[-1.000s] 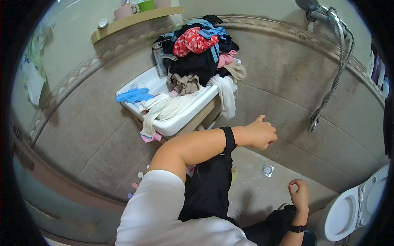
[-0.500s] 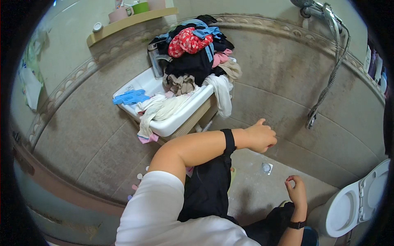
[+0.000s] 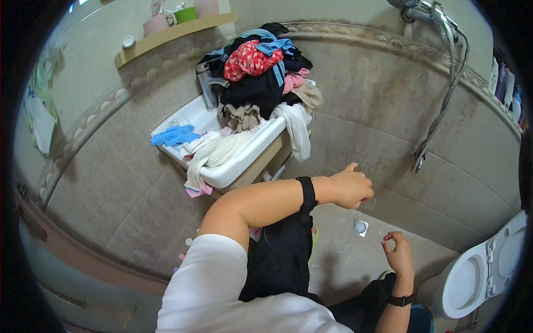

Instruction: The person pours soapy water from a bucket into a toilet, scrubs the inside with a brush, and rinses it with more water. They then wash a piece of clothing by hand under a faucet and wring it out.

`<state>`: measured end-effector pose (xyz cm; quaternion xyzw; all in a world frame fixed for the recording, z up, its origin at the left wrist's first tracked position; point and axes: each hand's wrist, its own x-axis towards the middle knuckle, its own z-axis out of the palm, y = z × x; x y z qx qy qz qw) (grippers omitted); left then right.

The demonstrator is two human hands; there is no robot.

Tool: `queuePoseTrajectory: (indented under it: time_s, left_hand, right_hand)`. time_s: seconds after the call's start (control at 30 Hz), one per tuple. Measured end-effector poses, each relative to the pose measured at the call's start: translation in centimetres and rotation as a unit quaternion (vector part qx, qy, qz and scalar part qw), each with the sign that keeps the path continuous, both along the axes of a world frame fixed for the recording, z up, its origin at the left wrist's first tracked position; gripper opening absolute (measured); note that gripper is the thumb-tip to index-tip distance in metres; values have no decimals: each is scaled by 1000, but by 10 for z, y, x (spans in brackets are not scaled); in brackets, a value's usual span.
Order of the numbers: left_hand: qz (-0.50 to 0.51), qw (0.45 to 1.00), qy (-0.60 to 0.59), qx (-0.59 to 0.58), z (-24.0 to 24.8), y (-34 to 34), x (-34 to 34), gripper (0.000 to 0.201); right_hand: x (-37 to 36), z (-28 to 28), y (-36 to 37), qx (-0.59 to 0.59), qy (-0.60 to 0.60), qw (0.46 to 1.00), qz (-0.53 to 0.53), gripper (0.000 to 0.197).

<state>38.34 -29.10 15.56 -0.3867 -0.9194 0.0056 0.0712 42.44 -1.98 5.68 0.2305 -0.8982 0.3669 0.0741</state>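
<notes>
My left hand (image 3: 351, 186) is held out over the floor, right of the sink, palm down. One finger juts toward the wall and the others bend downward; nothing shows in it, though its palm is hidden. Lower right, my right hand (image 3: 397, 253) is raised with loosely curved fingers, a gap between thumb and forefinger and nothing visible there. Neither hand touches anything. In the white sink (image 3: 226, 173) lies a heap of clothes: black garments (image 3: 252, 91), a red patterned cloth (image 3: 250, 60) and pale cloths (image 3: 227, 147) over its front rim. A blue toy-gun-shaped object (image 3: 175, 135) rests on the left rim.
A faucet (image 3: 206, 86) stands behind the sink's basin. Cups sit on the shelf (image 3: 183, 34) above. A shower hose (image 3: 447, 105) hangs on the right wall. The toilet (image 3: 465, 283) is at lower right, a floor drain (image 3: 360, 227) between my hands.
The view has shifted slightly, so the sink and shelf sit a little further left. My right hand is slightly higher and its fingers have loosened a little. My left hand has hardly moved.
</notes>
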Motion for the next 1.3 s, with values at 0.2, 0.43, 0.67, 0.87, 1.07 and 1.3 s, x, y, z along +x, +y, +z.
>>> queuePoseTrajectory:
  time_s: [0.2,0.43,0.67,0.87,1.07,1.3]
  left_hand:
    - [6,1000,-2,0,4,0,-1,7]
    - [4,1000,-6,-3,0,2,-1,7]
    - [-1,999,-38,-16,-1,6,-1,9]
    - [2,996,-80,-44,-4,-1,4,14]
    - [0,995,-85,-49,-3,4,-1,15]
    - [-8,994,-94,-55,-10,5,-3,19]
  right_hand:
    - [3,-1,1,32,8,999,-6,13]
    - [3,-7,0,25,-19,1000,2,13]
    - [1,-17,8,58,-38,998,6,15]
    - [-1,-18,2,49,-77,996,9,14]
    - [-5,-25,5,68,-64,996,14,14]
    - [-5,-24,2,83,-104,991,16,14]
